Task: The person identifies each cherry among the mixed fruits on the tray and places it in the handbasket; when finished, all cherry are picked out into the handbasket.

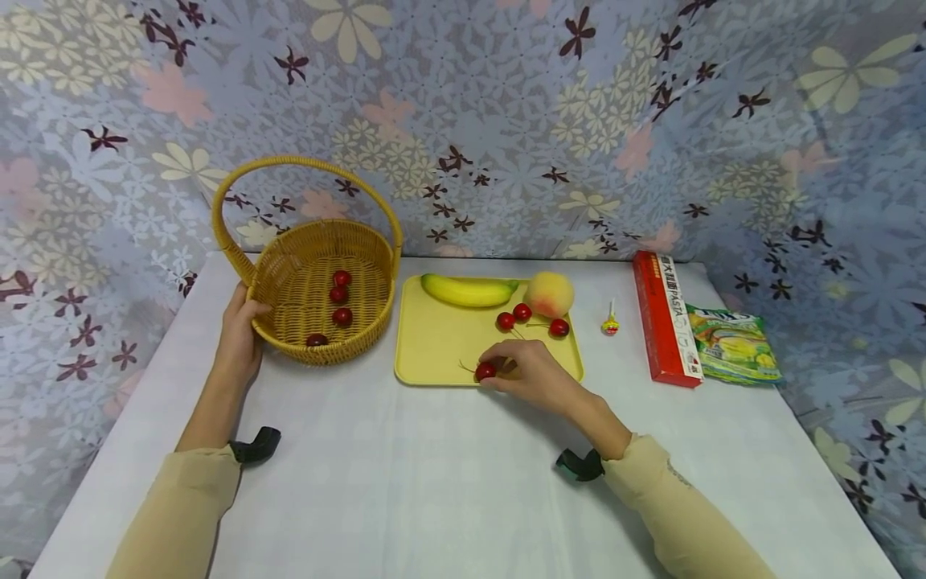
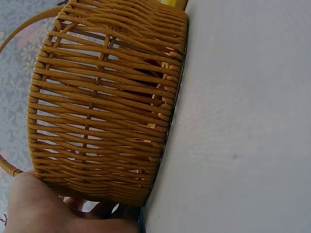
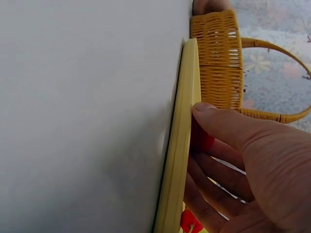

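Observation:
At the left stands a woven wicker basket [image 1: 354,351] with a tall handle and several red cherries [image 1: 342,317] inside. My left hand [image 1: 240,331] grips its left side, the thumb over the rim; in the left wrist view this hand [image 2: 53,208] is at the basket's lower corner. On the yellow tray [image 1: 434,366], my right hand [image 1: 531,375] pinches a stemmed cherry [image 1: 485,371] near the front edge. The right wrist view shows that cherry [image 3: 201,138] between thumb and fingers, partly hidden. Farther back on the tray lie three cherries [image 1: 522,312], a banana [image 1: 470,292] and a peach [image 1: 550,295].
Right of the tray lies a wrapped lollipop [image 1: 611,325]. Beyond it are a red and white pasta box [image 1: 667,322] and a green and yellow packet [image 1: 734,344]. A flowered cloth [image 1: 492,121] hangs behind the white table [image 1: 405,482].

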A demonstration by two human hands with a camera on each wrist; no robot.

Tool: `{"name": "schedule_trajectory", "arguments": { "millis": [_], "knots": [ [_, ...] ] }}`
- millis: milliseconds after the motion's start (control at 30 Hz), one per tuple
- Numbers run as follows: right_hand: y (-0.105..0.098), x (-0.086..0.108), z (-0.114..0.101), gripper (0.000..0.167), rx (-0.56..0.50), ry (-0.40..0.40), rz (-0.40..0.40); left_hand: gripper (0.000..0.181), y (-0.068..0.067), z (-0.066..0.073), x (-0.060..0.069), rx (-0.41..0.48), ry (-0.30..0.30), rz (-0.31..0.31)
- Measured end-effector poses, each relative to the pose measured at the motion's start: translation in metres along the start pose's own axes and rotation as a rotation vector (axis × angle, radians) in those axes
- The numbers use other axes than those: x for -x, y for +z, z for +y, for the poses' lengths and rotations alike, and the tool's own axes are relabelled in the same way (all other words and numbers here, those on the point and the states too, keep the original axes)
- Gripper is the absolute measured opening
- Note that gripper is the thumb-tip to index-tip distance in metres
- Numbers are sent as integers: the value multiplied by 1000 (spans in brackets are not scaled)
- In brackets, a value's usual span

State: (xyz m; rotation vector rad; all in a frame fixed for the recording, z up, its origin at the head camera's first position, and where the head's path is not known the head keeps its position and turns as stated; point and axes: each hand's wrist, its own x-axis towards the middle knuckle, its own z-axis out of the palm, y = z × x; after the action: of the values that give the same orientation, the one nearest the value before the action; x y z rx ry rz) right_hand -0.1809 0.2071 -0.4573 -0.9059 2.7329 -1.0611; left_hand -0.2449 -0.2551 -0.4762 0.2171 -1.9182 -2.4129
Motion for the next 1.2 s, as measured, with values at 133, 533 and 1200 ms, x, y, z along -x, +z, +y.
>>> {"name": "schedule_trajectory", "arguments": {
  "millis": [133,533,1200],
  "knots": [
    [2,-5,-2,28,26,-3,14,72,0,0,-1,-9,-2,-4],
    [0,-56,-49,35,-36,-126,221,66,-3,-1,0,7,10,-13],
    [43,-155,-91,37,108,-163,219,70,-1,-1,-2,-7,1,-7]
  ]
}}
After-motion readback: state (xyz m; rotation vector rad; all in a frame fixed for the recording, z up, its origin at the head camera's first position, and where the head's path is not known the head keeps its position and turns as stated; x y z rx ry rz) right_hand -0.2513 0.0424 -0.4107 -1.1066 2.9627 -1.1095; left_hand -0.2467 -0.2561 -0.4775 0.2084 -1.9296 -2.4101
